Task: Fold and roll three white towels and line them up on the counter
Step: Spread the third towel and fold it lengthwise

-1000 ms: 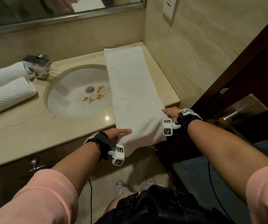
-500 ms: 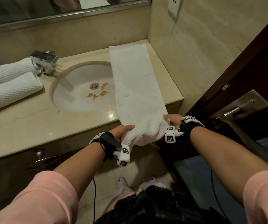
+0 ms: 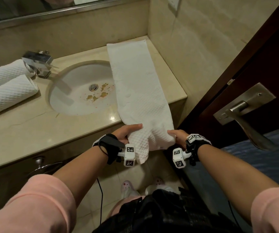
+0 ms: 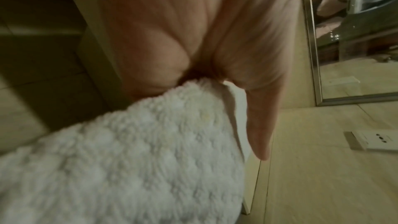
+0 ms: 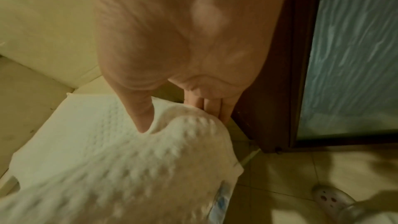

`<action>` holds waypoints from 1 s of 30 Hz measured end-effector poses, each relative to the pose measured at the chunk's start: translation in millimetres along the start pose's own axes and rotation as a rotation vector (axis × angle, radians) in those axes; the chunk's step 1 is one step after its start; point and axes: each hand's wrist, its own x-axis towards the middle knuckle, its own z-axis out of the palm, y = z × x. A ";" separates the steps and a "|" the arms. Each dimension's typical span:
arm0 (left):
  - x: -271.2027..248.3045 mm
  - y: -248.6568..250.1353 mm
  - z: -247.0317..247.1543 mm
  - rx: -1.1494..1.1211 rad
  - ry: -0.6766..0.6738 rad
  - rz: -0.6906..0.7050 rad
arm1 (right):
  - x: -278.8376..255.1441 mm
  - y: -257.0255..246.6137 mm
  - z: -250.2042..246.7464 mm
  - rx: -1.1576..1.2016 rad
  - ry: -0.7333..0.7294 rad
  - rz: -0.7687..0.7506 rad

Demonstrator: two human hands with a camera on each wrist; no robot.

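A long white towel (image 3: 136, 84) folded into a narrow strip lies on the counter's right side, partly over the sink rim, with its near end hanging past the front edge. My left hand (image 3: 127, 133) pinches the near left corner, thumb on top (image 4: 258, 125). My right hand (image 3: 175, 137) pinches the near right corner of the towel (image 5: 129, 168), thumb on top and fingers beneath. Two rolled white towels (image 3: 5, 84) lie side by side at the counter's left end.
A beige stone counter (image 3: 26, 132) holds an oval sink (image 3: 78, 91) with brown stains and a chrome tap (image 3: 38, 63). A mirror runs along the back wall. A dark wooden door (image 3: 246, 78) with a metal handle stands close on the right. Tiled floor and slippers lie below.
Both hands have drawn the towel's near end toward me and further off the counter's front edge, bunching it between them. The two hands have come closer together.
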 end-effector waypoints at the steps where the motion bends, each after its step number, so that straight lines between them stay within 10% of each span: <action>1: -1.4 0.4 0.1 0.001 -0.001 0.000 | -6.7 3.0 0.3 -0.018 0.004 -0.001; 30: -23.6 -61.2 -15.6 0.361 0.269 0.016 | -45.9 40.1 -37.1 -0.309 0.007 -0.228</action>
